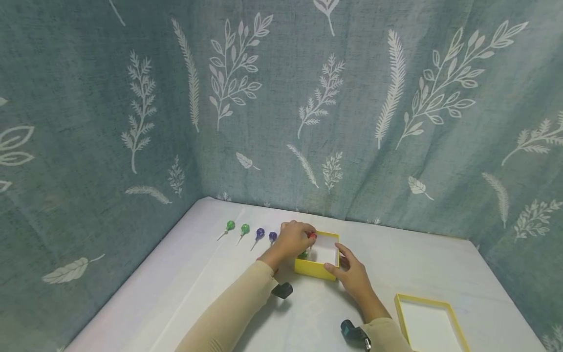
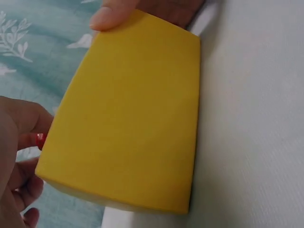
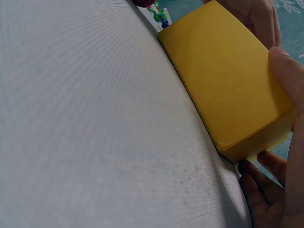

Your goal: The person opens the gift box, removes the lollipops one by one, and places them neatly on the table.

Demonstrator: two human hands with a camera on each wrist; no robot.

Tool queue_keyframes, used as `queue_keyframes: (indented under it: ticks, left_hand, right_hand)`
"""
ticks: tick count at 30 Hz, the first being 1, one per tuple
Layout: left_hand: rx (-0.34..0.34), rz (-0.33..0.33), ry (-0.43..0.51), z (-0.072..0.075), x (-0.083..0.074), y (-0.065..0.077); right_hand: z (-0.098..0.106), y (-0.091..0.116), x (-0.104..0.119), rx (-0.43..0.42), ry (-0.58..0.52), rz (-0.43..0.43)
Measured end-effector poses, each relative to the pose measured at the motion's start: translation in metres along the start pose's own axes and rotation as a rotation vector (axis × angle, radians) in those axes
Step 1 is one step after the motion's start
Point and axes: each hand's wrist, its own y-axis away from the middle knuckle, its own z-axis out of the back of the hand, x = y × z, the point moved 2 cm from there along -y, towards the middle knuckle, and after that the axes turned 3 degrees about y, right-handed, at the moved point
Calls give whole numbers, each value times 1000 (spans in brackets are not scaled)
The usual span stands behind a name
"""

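A yellow open box with a white inside stands on the table. My left hand reaches over its left side and pinches a red lollipop; a bit of red wrapper shows between those fingers in the left wrist view. Below the fingers, a green lollipop lies inside the box, partly covered by the hand. My right hand grips the box at its near right corner, with the thumb on the near wall and the fingers along the right wall.
Left of the box lie two green lollipops and two purple lollipops in a row, sticks toward me. Something dark red peeks in at the right wrist view's top. A yellow-rimmed lid lies at the front right. A patterned curtain hangs behind.
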Motion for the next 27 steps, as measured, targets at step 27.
queue_keyframes:
  ticks: [27]
  left_hand:
    - [-26,84,199,43,11,32]
  right_hand:
    - [-2,1,3,6,23,-51]
